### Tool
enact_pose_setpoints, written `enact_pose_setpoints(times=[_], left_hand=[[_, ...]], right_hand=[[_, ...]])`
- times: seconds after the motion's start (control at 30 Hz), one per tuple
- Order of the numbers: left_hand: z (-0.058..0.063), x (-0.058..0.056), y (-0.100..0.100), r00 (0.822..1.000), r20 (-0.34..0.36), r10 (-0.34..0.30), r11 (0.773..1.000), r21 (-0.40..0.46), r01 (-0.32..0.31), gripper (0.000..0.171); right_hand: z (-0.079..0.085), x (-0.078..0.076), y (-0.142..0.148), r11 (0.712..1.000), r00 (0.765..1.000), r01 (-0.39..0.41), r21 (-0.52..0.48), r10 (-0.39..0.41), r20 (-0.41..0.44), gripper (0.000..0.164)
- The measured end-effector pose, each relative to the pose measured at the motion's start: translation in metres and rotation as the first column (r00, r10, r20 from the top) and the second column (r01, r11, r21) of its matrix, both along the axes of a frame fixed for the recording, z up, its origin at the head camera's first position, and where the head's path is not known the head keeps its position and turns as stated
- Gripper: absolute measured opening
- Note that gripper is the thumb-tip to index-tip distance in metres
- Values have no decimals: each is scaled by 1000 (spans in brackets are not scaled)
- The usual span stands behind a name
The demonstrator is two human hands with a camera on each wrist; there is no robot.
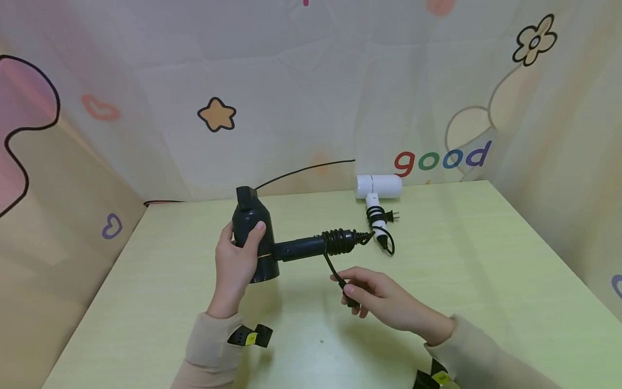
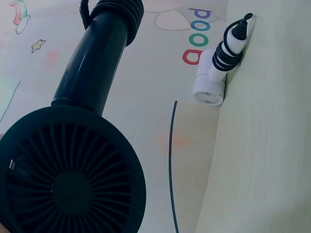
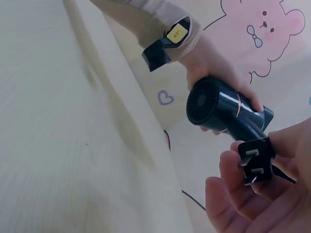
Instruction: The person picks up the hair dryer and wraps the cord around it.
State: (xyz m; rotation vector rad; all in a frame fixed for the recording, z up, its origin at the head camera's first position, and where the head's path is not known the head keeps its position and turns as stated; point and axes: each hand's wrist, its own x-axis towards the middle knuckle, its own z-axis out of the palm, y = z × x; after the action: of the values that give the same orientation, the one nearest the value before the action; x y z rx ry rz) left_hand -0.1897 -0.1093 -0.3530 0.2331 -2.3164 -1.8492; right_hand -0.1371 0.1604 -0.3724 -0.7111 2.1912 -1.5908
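Note:
My left hand grips the body of a black hair dryer and holds it above the table, its handle pointing right. The black cord is coiled round the end of that handle. Between thumb and fingers, my right hand pinches the plug on the cord's loose end. Two metal prongs show on the plug in the right wrist view. The round vented end of the black hair dryer fills the lower left of the left wrist view.
A white hair dryer lies at the back of the pale table, its own black cord wound round the handle. Behind stands a printed curtain, and a thin dark line crosses its lower part.

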Motion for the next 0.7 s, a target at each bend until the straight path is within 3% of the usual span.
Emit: enact_pose_setpoints(times=[0.37,0.6,0.7], left_hand=[[3,3,2,992,108,-57,996,67,50,78],[1,5,1,978,158,-134,986,120,116,70],[0,5,1,970,169,-174,978,142,150,65]], right_hand=[[-16,-21,6,999,998,-2,49,-1,65,36],[-17,-36,17,998,979,-29,52,18,201,41],[-15,-41,20,996,972,-78,53,64,225,38]])
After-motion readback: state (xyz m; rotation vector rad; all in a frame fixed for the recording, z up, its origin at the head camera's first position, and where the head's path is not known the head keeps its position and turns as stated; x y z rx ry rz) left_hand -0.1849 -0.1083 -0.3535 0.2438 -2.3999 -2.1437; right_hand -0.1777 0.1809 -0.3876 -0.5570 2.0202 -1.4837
